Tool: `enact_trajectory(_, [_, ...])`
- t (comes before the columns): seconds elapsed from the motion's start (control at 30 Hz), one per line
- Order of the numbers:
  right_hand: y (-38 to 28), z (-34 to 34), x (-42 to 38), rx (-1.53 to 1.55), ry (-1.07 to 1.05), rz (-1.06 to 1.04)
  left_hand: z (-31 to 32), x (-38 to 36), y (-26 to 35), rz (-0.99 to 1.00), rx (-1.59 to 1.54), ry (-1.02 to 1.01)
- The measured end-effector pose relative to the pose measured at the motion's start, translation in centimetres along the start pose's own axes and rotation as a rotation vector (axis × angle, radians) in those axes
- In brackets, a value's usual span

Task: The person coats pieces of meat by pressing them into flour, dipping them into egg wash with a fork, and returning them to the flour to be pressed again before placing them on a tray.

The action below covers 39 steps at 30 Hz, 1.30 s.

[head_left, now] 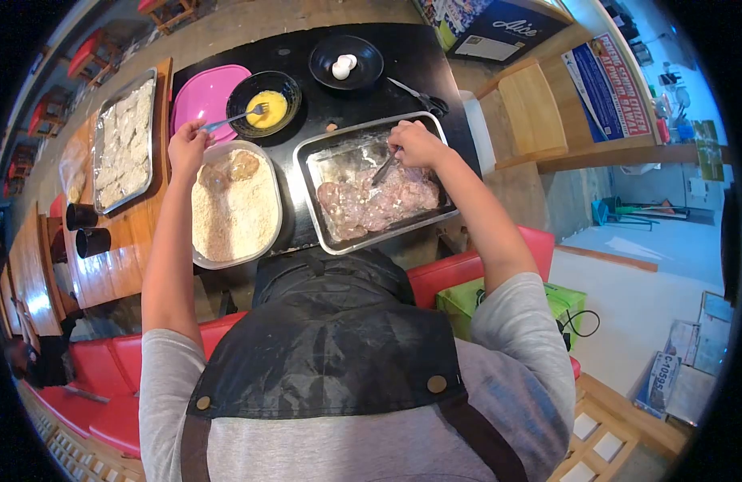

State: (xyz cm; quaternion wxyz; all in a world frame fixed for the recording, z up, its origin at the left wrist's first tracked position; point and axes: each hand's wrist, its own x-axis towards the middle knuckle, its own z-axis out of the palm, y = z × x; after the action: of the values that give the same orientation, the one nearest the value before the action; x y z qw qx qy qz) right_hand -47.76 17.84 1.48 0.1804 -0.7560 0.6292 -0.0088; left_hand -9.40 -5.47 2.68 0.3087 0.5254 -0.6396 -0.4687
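Observation:
My left hand (189, 149) is closed on the handle of a fork (231, 120), whose tines dip into the beaten egg (269, 115) in a black bowl (295, 90). Just below this hand sits a plastic tub (279, 199) of pale breading (233, 215), with a coated piece lying at its far end. Over a metal tray (304, 181) of raw, pinkish meat (355, 202), my right hand (417, 145) grips a slim dark utensil (382, 169). Its lower end touches the meat; I cannot tell its exact kind.
A pink lid (201, 96) lies behind the tub. Farther back, a dark bowl (364, 78) holds eggs (342, 68), with scissors (423, 97) to its right. On the wooden table at left are a tray of coated pieces (124, 145) and two black cups (92, 242).

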Motion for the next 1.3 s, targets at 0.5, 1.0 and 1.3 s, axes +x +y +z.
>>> enact_trajectory(0.5, [0.6,1.5,-1.0,0.014,0.019,0.064,-0.4,1.3,-0.8,0.057,0.003,-0.011])
enact_trajectory(1.0, [0.6,-4.3,-6.4,0.337,0.376,0.255,-0.9,2.1,-0.8,0.07,0.07,-0.038])
enact_trajectory(1.3, [-4.8,-6.2,0.5,0.239,0.636,0.374,-0.6,2.5,-2.3,0.103,-0.1,-0.024])
